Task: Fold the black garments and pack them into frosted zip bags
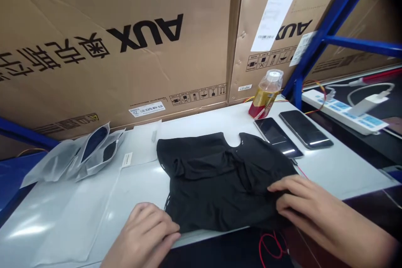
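Observation:
A black cloth garment lies spread on the white tabletop, with a rounded notch in its far edge and a folded strip of the same cloth across its middle. At its near left corner, my left hand pinches the edge between thumb and fingers. My right hand is at the right side of the cloth, its fingers bent and closed on the fabric; its thumb is partly hidden.
Frosted zip bags with dark items lie on the left, beside flat clear bags. A drink bottle, two phones and a power strip are on the right. Large cartons stand behind, and a red cable hangs below.

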`<state>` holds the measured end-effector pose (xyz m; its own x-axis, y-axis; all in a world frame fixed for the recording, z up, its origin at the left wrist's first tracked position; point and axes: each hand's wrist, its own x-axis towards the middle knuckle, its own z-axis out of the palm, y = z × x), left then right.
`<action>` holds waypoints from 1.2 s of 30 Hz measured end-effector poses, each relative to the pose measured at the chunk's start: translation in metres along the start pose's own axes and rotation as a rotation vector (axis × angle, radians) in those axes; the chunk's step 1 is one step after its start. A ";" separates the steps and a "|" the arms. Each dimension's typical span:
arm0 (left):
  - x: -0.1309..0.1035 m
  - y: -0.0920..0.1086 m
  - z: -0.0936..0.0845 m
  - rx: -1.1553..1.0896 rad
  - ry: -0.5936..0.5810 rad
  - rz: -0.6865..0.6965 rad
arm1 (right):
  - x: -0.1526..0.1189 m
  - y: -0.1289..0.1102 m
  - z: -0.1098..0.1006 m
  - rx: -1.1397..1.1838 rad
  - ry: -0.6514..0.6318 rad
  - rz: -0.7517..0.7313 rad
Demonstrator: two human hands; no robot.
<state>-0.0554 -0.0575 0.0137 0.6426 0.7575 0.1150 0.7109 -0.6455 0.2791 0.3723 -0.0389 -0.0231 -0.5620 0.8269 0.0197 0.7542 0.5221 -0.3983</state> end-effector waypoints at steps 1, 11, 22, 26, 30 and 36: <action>0.000 0.001 0.003 -0.011 0.039 -0.044 | 0.002 0.002 0.000 0.010 -0.008 0.013; -0.013 0.002 0.006 -0.086 0.050 -0.122 | -0.001 0.017 -0.008 0.150 0.054 0.074; 0.079 0.022 0.037 0.286 0.324 -0.237 | 0.077 0.020 0.016 -0.145 0.408 0.178; 0.098 0.040 0.060 0.145 0.098 -0.028 | 0.067 0.017 0.031 -0.107 0.480 0.265; 0.105 0.040 0.060 0.128 0.027 -0.007 | 0.043 0.005 0.021 -0.048 0.617 0.387; 0.120 0.045 0.073 0.068 -0.006 0.027 | 0.043 -0.029 0.027 -0.113 0.542 0.070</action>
<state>0.0744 -0.0022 -0.0293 0.6635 0.7391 0.1161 0.7108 -0.6711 0.2108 0.3175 -0.0240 -0.0358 -0.2766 0.8340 0.4773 0.8321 0.4563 -0.3152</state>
